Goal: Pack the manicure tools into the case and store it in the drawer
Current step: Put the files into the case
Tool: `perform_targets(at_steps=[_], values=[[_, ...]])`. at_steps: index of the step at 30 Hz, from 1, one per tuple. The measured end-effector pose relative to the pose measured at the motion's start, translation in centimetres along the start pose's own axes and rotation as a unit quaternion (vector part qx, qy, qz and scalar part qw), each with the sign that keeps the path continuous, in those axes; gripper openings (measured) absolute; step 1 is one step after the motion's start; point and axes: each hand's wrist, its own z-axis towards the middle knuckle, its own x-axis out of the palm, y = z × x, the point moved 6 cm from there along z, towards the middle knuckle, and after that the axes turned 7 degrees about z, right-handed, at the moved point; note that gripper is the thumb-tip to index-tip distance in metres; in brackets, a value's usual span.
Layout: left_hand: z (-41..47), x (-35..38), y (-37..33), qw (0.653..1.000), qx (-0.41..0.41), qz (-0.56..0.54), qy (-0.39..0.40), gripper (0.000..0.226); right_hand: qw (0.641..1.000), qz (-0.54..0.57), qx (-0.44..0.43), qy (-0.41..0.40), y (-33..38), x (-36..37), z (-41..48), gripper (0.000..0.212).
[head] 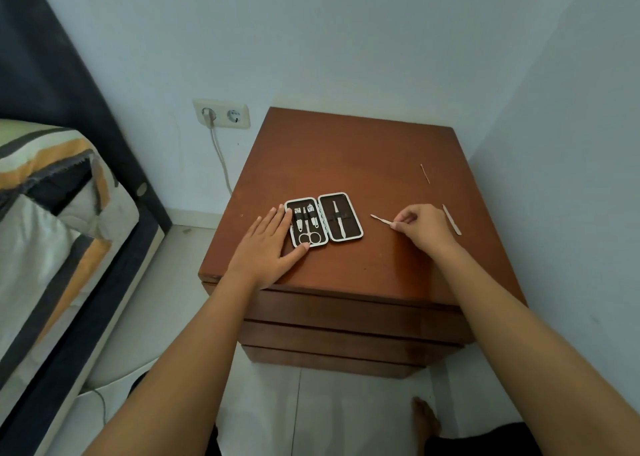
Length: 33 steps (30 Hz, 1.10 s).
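Note:
An open manicure case (353,237) with a white rim and dark lining lies on the brown nightstand (346,164). Its left half holds scissors and two small tools under straps; its right half holds tweezers. My left hand (268,247) lies flat against the case's left edge, fingers apart, thumb at the lower rim. To the right, my right hand (420,227) pinches one end of a thin metal cuticle pusher (380,219), which points left toward the case. A nail file (452,220) lies just right of that hand. A thin stick tool (425,173) rests further back.
The nightstand has stacked drawer fronts (353,324) facing me, all closed. A bed with a striped cover (52,213) stands to the left. A wall socket with a plugged cable (221,114) is behind. Walls close in at the back and right. A bare foot (426,421) shows below.

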Motion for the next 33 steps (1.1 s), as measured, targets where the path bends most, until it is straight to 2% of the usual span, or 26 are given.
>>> perform_targets(at_steps=[5, 9, 14, 17, 26, 33], values=[[0.0, 0.1, 0.0, 1.000, -0.001, 0.002, -0.001, 0.093, 0.997, -0.049, 0.041, 0.046, 0.3, 0.5, 0.2, 0.012], [0.0, 0.0, 0.0, 1.000, 0.000, 0.001, 0.000, 0.086, 0.995, -0.087, 0.013, 0.039, 0.8, 1.4, -0.7, 0.012], [0.0, 0.1, 0.0, 1.000, 0.001, 0.001, -0.002, 0.090, 0.996, 0.058, -0.034, 0.061, 3.8, 3.6, -2.7, 0.008], [0.0, 0.1, 0.1, 1.000, 0.002, -0.002, -0.003, 0.093, 0.991, 0.082, -0.071, 0.071, 5.5, 5.6, -4.1, 0.004], [0.0, 0.0, -0.1, 1.000, 0.002, -0.004, -0.002, 0.084, 0.995, 0.008, -0.096, -0.017, 6.1, 6.3, -5.7, 0.014], [0.0, 0.1, 0.0, 1.000, 0.002, -0.006, -0.005, 0.083, 0.976, -0.119, -0.179, -0.022, 7.7, 7.5, -6.4, 0.026]])
